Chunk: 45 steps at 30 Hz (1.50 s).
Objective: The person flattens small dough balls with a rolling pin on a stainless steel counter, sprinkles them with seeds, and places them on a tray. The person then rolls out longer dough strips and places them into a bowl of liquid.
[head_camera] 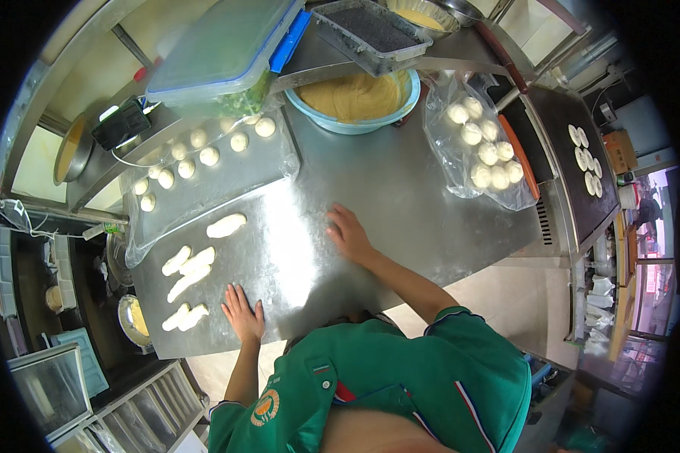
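My left hand (pixel 244 314) rests palm down near the front edge of the steel worktable (pixel 374 181), fingers spread and holding nothing. Just left of it lie several elongated pieces of dough; a pair (pixel 185 317) is closest, and a group of three (pixel 189 272) sits farther back. One more dough strip (pixel 226 225) is apart, nearer the tray. My right hand (pixel 348 233) is over the middle of the table, empty, its fingers bent and a little apart. Whether it touches the steel I cannot tell.
A plastic-covered tray (pixel 226 184) bears several dough balls. Behind are a blue basin (pixel 354 125) of yellowish filling and a lidded plastic container (pixel 221 68) on the shelf. Bagged dough balls (pixel 488 152) lie right, before a griddle (pixel 566 141) with flat dough rounds (pixel 586 159).
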Motion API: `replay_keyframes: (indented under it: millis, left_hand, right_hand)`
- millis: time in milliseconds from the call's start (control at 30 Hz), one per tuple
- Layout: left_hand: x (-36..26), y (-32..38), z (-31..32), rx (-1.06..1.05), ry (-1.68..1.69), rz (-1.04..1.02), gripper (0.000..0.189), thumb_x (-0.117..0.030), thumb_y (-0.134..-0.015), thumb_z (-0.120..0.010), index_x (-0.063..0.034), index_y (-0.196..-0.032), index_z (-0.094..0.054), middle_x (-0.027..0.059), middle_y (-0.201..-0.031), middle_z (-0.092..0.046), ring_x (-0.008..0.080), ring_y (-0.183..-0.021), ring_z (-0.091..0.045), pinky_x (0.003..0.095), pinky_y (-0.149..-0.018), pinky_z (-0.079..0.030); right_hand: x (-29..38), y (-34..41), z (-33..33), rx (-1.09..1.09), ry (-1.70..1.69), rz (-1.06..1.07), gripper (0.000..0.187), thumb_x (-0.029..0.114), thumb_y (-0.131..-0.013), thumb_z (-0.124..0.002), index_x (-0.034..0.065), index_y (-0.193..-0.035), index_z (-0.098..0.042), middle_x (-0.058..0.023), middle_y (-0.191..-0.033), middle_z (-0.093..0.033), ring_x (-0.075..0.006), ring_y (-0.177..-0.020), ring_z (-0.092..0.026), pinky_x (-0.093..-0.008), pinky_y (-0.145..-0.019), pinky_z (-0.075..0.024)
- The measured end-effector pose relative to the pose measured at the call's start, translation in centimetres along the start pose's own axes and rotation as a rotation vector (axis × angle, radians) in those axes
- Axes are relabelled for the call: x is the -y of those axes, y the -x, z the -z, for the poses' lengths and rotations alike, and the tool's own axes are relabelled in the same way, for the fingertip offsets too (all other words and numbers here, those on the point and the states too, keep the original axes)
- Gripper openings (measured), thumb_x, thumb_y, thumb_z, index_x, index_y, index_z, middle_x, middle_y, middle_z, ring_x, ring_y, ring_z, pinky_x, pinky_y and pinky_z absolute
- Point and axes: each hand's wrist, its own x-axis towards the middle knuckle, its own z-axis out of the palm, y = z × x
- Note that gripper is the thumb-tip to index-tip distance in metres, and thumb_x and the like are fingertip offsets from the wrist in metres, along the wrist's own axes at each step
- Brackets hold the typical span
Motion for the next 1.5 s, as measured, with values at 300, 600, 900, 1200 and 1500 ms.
replay_keyframes:
  millis: [300, 600, 900, 1200, 1500]
  left_hand:
    - [0.7, -0.4, -0.7, 0.01, 0.0, 0.02, 0.073, -0.04, -0.09, -0.057, -0.005, -0.149, -0.031, 0.0154, -0.158, -0.022, 0.0336, -0.146, -0.02, 0.0526, -0.118, -0.01]
    - [0.8, 0.5, 0.1, -0.017, 0.071, 0.063, 0.071, -0.044, -0.093, -0.055, -0.0094, -0.15, -0.032, 0.0135, -0.159, -0.022, 0.0307, -0.146, -0.022, 0.0523, -0.118, -0.012]
    - [1.4, 1.5, 0.6, -0.059, 0.066, 0.024, 0.069, -0.049, -0.095, -0.048, -0.0101, -0.149, -0.031, 0.0128, -0.158, -0.023, 0.0279, -0.146, -0.022, 0.051, -0.118, -0.015]
    - [3.7, 1.3, -1.4, -0.315, 0.564, -0.097, 0.063, -0.028, -0.088, -0.064, -0.0022, -0.14, -0.041, 0.0196, -0.149, -0.035, 0.0335, -0.138, -0.035, 0.0482, -0.114, -0.028]
    - [25.4, 7.2, 7.0, -0.482, 0.596, 0.024, 0.047, -0.017, -0.084, -0.065, -0.0066, -0.128, -0.053, 0.0157, -0.121, -0.056, 0.0357, -0.108, -0.058, 0.0434, -0.092, -0.048]
  right_hand:
    - [-5.1, -7.0, 10.3, -0.246, -0.443, -0.323, 0.032, 0.022, -0.097, -0.056, 0.0017, -0.121, -0.057, -0.0167, -0.124, -0.057, -0.0349, -0.115, -0.054, -0.0426, -0.1, -0.0407]
    - [-1.9, 0.8, 2.3, 0.061, 0.673, 0.113, 0.066, 0.039, -0.095, -0.055, -0.0038, -0.142, -0.038, -0.0267, -0.151, -0.031, -0.0425, -0.14, -0.028, -0.0532, -0.114, -0.0216]
    - [-0.2, 1.7, 0.0, 0.09, 0.621, 0.133, 0.07, 0.043, -0.097, -0.049, -0.0036, -0.147, -0.032, -0.0275, -0.153, -0.028, -0.0428, -0.142, -0.026, -0.0529, -0.115, -0.0202]
    - [1.2, 2.5, -4.3, -0.014, 0.695, 0.052, 0.066, 0.043, -0.098, -0.049, -0.0052, -0.141, -0.038, -0.0304, -0.147, -0.034, -0.045, -0.136, -0.033, -0.0535, -0.111, -0.0274]
    - [12.8, 7.3, -18.4, -0.084, 0.596, 0.088, 0.063, 0.035, -0.098, -0.052, -0.0073, -0.142, -0.035, -0.0305, -0.145, -0.036, -0.0454, -0.134, -0.035, -0.0512, -0.112, -0.0287]
